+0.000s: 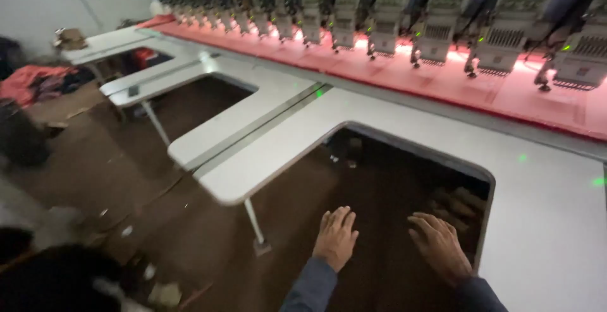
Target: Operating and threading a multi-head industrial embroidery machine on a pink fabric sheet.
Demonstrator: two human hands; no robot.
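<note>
Two bare hands are held out flat, and nothing is held in them. The fingers of the left hand [336, 236] are spread a little and kept straight. The fingers of the right hand [439, 244] are also open and a bit bent. Both hands are seen over a dark cut-out [392, 185] in the white worktop [550, 223]. The brown floor [152, 211] is seen down through this cut-out.

The curved edge of the worktop is found just beside the right hand, but it is not touched. To the left of the hands, a long white arm of the worktop [253, 160] is stuck out, and it is held up by a thin metal leg [255, 220]. Plenty of open room is left between that arm and the hands.

Behind the cut-out, a strip of red cloth [480, 87] is laid along the worktop. Above the cloth, a long row of sewing heads [436, 27] with green lights is lined up. Far to the left of the cut-out, a heap of red cloth [35, 81] is left on the floor.
</note>
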